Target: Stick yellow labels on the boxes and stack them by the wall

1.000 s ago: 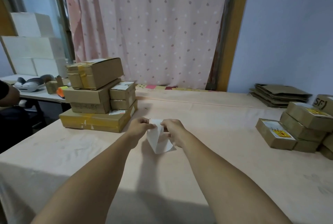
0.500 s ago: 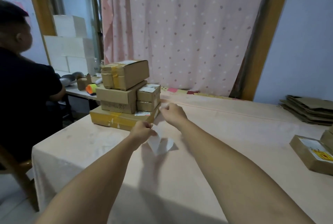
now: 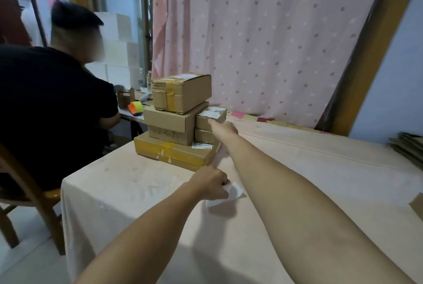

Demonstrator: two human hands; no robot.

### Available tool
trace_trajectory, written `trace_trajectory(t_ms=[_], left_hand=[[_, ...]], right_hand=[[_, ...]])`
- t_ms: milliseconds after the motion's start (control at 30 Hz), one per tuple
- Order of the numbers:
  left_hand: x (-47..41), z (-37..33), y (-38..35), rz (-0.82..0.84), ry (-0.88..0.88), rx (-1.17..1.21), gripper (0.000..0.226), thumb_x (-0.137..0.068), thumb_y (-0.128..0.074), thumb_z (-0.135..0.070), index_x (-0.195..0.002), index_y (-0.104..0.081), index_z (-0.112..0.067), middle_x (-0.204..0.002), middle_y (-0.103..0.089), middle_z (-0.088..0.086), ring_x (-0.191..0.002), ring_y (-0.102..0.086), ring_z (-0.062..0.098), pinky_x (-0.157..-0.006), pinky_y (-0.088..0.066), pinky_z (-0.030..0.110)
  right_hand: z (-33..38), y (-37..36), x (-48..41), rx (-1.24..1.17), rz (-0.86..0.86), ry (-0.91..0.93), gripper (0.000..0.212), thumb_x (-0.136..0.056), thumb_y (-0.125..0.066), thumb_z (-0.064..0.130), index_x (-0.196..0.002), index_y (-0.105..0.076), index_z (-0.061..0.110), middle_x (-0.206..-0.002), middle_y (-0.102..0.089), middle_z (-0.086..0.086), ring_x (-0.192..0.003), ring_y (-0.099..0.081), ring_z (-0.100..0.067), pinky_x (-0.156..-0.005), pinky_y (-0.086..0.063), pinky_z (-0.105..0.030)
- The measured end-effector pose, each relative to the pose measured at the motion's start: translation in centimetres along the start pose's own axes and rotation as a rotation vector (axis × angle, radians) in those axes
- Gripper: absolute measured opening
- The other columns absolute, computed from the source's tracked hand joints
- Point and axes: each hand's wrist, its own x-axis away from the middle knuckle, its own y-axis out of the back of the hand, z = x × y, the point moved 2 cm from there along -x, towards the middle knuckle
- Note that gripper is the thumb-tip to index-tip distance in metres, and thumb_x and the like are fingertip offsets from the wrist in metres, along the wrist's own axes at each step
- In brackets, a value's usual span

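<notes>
A stack of cardboard boxes (image 3: 176, 123) stands at the table's far left corner: a wide yellow-taped box (image 3: 174, 154) at the bottom and several smaller ones on it. My right hand (image 3: 223, 127) reaches out to the small upper box (image 3: 211, 114) on the stack's right side and touches its near edge. Its fingers are hidden behind the hand. My left hand (image 3: 211, 184) rests on the table nearer me and pinches a white sheet of backing paper (image 3: 234, 193). I see no yellow label.
A person in a black shirt (image 3: 52, 105) sits on a wooden chair (image 3: 29, 194) at the table's left end. An orange-yellow tape roll (image 3: 135, 108) lies on the desk beyond. Flattened cartons (image 3: 407, 144) lie far right, and a box corner (image 3: 417, 206) shows at the right edge.
My right hand let go of the white paper and reached forward to the small box on the stack. The left hand kept the paper, low on the table. My view swung left.
</notes>
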Motion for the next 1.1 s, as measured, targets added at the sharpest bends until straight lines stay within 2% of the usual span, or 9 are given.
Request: trace_trajectory(t_ms=[133,233,333,400,500,667,833,967,1100], left_hand=[[-0.6,1.2,1.2,-0.014,0.166,0.313,0.039,-0.074,-0.065,-0.051,-0.060,-0.060,-0.015,-0.063,-0.060,0.003,-0.067,-0.055,0.025,-0.057,-0.043,0.036],[-1.2,2.2,3.2,-0.149,0.275,0.567,0.031,-0.081,-0.069,-0.037,-0.064,-0.065,-0.012,-0.068,-0.067,0.006,-0.069,-0.060,0.022,-0.060,-0.044,0.032],[-2.6,4.0,5.3,-0.377,0.364,0.455,0.018,-0.084,-0.058,-0.020,-0.080,-0.072,-0.009,-0.089,-0.068,0.008,-0.085,-0.064,0.027,-0.071,-0.054,0.037],[-3.6,5.1,6.6,-0.458,0.399,0.365,0.023,-0.087,-0.053,-0.021,-0.101,-0.069,-0.012,-0.108,-0.061,0.004,-0.094,-0.061,0.027,-0.081,-0.053,0.043],[-5.1,5.9,8.3,-0.452,0.448,0.334,0.032,-0.089,-0.049,-0.026,-0.118,-0.056,-0.015,-0.125,-0.050,0.002,-0.102,-0.058,0.028,-0.084,-0.053,0.048],[-7.0,6.2,8.9,-0.323,0.487,0.235,0.063,-0.091,-0.052,-0.025,-0.151,-0.034,-0.023,-0.155,-0.032,0.001,-0.127,-0.052,0.032,-0.091,-0.051,0.047],[-8.1,7.1,7.7,-0.185,0.544,0.255,0.056,-0.094,-0.051,-0.037,-0.147,-0.038,-0.023,-0.155,-0.026,0.011,-0.123,-0.054,0.038,-0.094,-0.050,0.047],[-8.7,6.9,6.6,-0.199,0.525,0.419,0.056,-0.092,-0.053,-0.029,-0.146,-0.041,-0.019,-0.151,-0.028,0.011,-0.119,-0.055,0.036,-0.089,-0.051,0.039],[-9.4,7.1,6.5,-0.261,0.584,0.590,0.066,-0.085,-0.061,-0.029,-0.145,-0.038,-0.017,-0.145,-0.031,0.009,-0.104,-0.054,0.032,-0.084,-0.058,0.043]], right_hand=[[0.7,-0.8,-1.0,-0.044,-0.022,-0.055,0.068,-0.095,-0.052,0.059,-0.143,-0.050,0.011,-0.128,-0.063,-0.008,-0.109,-0.062,-0.028,-0.089,-0.049,-0.035],[0.7,-0.9,-1.9,-0.044,-0.044,-0.080,0.065,-0.095,-0.049,0.059,-0.139,-0.054,0.011,-0.124,-0.065,-0.009,-0.110,-0.065,-0.031,-0.097,-0.052,-0.038],[0.5,-0.7,-2.8,-0.061,-0.065,-0.098,0.062,-0.094,-0.048,0.059,-0.132,-0.058,0.011,-0.122,-0.067,-0.010,-0.103,-0.067,-0.030,-0.096,-0.055,-0.040],[0.2,-0.6,-3.5,-0.064,-0.070,-0.112,0.063,-0.092,-0.049,0.062,-0.129,-0.060,0.012,-0.120,-0.068,-0.010,-0.096,-0.067,-0.029,-0.095,-0.057,-0.041],[-0.1,-0.3,-4.2,-0.047,-0.082,-0.108,0.064,-0.090,-0.051,0.063,-0.128,-0.061,0.013,-0.119,-0.069,-0.009,-0.106,-0.068,-0.030,-0.098,-0.056,-0.043],[0.2,0.0,-5.3,-0.043,-0.062,-0.082,0.067,-0.089,-0.051,0.064,-0.127,-0.062,0.010,-0.103,-0.064,-0.007,-0.093,-0.063,-0.029,-0.088,-0.054,-0.038],[0.3,-0.2,-6.2,-0.025,-0.040,-0.082,0.066,-0.094,-0.050,0.062,-0.135,-0.057,0.011,-0.126,-0.066,-0.011,-0.114,-0.065,-0.032,-0.102,-0.053,-0.044],[0.3,-0.8,-6.9,-0.056,-0.014,-0.102,0.059,-0.096,-0.052,0.057,-0.135,-0.057,0.012,-0.123,-0.067,-0.011,-0.109,-0.067,-0.032,-0.099,-0.055,-0.041],[0.1,-1.8,-8.1,-0.139,0.004,-0.167,0.063,-0.090,-0.056,0.060,-0.135,-0.056,0.017,-0.120,-0.067,-0.008,-0.100,-0.069,-0.031,-0.093,-0.058,-0.040]])
